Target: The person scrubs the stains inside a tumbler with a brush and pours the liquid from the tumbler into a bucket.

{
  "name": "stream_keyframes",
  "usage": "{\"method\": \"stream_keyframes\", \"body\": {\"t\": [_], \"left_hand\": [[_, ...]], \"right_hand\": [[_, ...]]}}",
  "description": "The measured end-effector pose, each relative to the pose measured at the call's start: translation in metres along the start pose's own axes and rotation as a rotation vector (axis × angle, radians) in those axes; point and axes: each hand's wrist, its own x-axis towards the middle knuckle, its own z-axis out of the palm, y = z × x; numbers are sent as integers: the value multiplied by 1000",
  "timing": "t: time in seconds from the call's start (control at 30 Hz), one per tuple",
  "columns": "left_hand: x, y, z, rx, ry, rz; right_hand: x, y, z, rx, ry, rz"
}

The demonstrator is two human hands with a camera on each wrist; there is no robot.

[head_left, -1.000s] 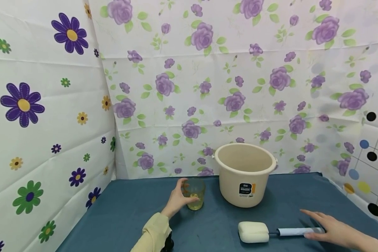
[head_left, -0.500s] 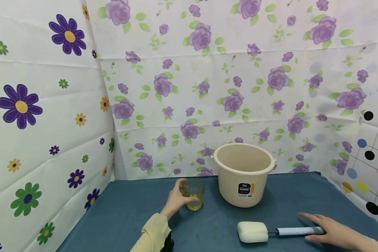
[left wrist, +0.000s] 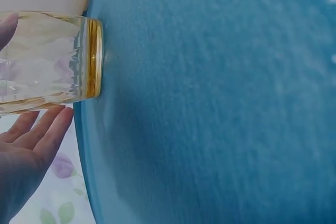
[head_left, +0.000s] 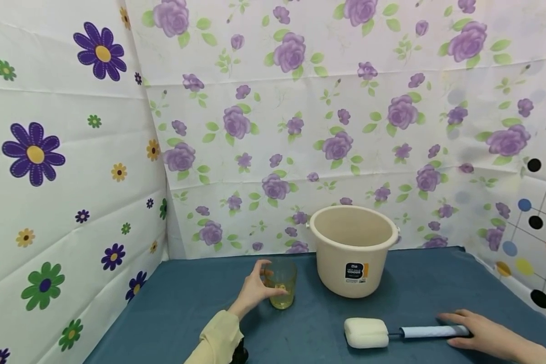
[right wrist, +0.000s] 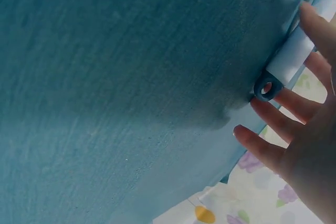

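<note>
My left hand point(head_left: 253, 292) holds a clear yellowish drinking glass point(head_left: 285, 283) by its side, thumb across the front and fingers behind. In the left wrist view the thick amber base of the glass point(left wrist: 94, 59) stands right at the blue cloth. My right hand point(head_left: 484, 334) reaches over the end of a sponge bottle brush point(head_left: 366, 332) lying on the cloth. Its thumb and spread, fairly straight fingers lie on either side of the pale handle point(head_left: 429, 331). The right wrist view has the handle's dark hanging loop point(right wrist: 268, 87) close to the fingertips.
A beige bucket point(head_left: 352, 273) with a dark label stands at the back, right of the glass. Blue cloth point(head_left: 164, 313) covers the table. Floral sheets point(head_left: 236, 167) hang behind it and along both sides.
The glass and left hand have shifted slightly toward me. My right hand has lowered a little and drawn right along the brush handle, its index finger coming nearer the cloth.
</note>
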Motion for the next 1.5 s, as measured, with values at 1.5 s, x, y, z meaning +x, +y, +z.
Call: {"method": "stream_keyframes", "body": {"t": [1.5], "left_hand": [[-34, 32, -14, -88, -329, 36]], "right_hand": [[-9, -14, -29, 322, 84, -35]]}}
